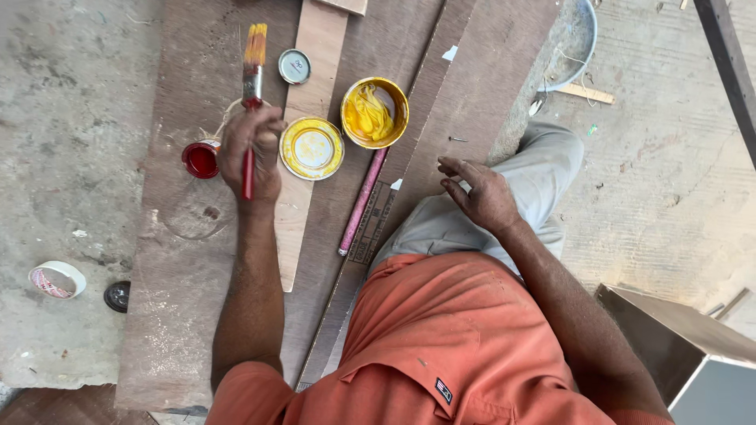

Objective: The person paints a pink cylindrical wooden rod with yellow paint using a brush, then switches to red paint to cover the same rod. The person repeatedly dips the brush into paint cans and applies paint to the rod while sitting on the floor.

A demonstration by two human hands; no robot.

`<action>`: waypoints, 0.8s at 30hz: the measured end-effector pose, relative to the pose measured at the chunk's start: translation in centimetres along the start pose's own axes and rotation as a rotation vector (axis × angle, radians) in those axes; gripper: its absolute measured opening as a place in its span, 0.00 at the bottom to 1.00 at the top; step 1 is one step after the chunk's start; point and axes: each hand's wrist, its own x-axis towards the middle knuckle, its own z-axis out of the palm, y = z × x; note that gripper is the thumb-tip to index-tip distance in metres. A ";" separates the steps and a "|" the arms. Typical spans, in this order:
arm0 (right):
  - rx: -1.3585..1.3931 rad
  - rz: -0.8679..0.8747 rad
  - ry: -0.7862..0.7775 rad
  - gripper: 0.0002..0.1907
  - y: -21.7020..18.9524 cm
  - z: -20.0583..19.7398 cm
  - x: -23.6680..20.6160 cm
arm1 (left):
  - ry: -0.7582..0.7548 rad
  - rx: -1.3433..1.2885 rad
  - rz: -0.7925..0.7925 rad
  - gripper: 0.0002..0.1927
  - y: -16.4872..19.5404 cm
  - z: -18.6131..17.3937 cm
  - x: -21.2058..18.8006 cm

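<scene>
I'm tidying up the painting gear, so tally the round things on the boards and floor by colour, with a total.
Yellow, 2: open yellow paint can, yellow-coated round lid
Red, 1: small red paint pot
Silver, 1: small silver round lid
White, 1: white tape roll
Black, 1: small black round cap
Total: 6

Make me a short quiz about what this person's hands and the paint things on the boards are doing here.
1. Which hand holds the paintbrush?
2. True or false: the open tin of yellow paint has its yellow lid lying beside it.
3. What lies under the right hand: A) the roll of tape, B) a plywood board, C) the small red pot?

Key:
1. The left hand, gripping the red handle with the bristles pointing away from the person.
2. True.
3. B; the fingers are spread over the board and hold nothing.
</scene>
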 end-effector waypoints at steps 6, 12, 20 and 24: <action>-0.253 -0.305 -0.124 0.20 2.2 2.2 0.1 | -0.083 0.151 0.091 0.18 2.9 2.1 -4.0; -0.518 -0.911 -0.266 0.28 1.1 13.3 3.9 | 0.000 0.188 0.078 0.17 5.3 2.3 -4.9; -0.769 -0.660 -0.726 0.13 -2.6 14.0 6.3 | 0.001 0.065 0.098 0.18 5.6 3.1 -5.3; -0.763 -0.642 -0.751 0.11 -3.6 13.9 6.5 | -0.048 0.081 0.073 0.18 4.9 3.0 -5.0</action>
